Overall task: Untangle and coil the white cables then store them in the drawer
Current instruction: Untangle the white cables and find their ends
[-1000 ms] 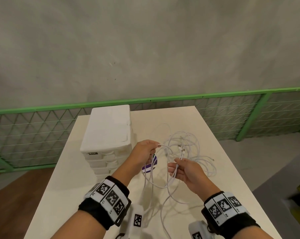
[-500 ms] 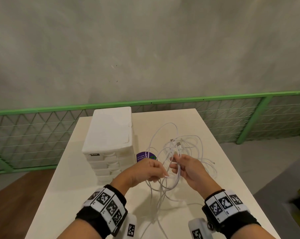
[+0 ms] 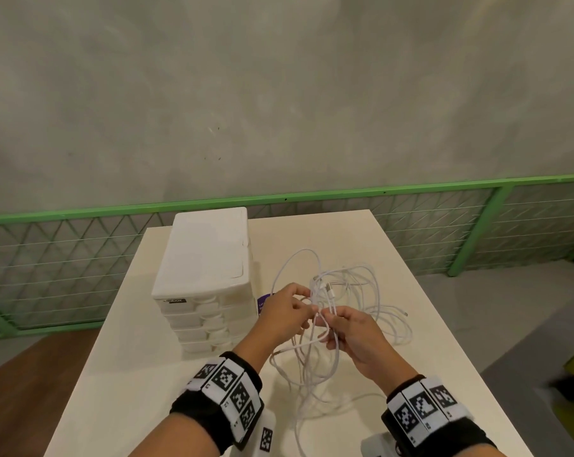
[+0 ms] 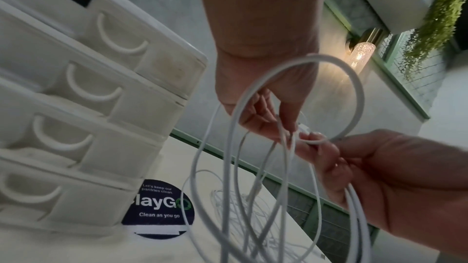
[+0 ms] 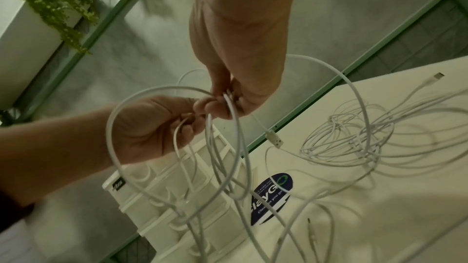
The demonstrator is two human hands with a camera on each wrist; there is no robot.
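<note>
Several white cables [image 3: 330,287] lie tangled on the cream table [image 3: 443,341], partly lifted. My left hand [image 3: 307,308] and right hand [image 3: 326,319] meet fingertip to fingertip above the table, each pinching cable strands. Loops hang down from both hands. In the left wrist view my left hand [image 4: 283,127] pinches a strand while a big loop [image 4: 316,56] arcs over to the right hand [image 4: 311,143]. The right wrist view shows my right hand [image 5: 225,97] pinching strands against the left hand's fingers [image 5: 192,119]; a connector [image 5: 274,139] dangles below. The white drawer unit [image 3: 203,275] stands left, drawers closed.
A round dark sticker [image 4: 162,207] lies on the table beside the drawer unit. More cable coils [image 5: 341,143] rest on the table's right half, with a plug end [image 5: 438,76] near the far edge. A green mesh railing [image 3: 312,192] runs behind the table.
My left hand has moved right from near the drawer unit to meet the right hand. The lifted loops now hang between and below both hands.
</note>
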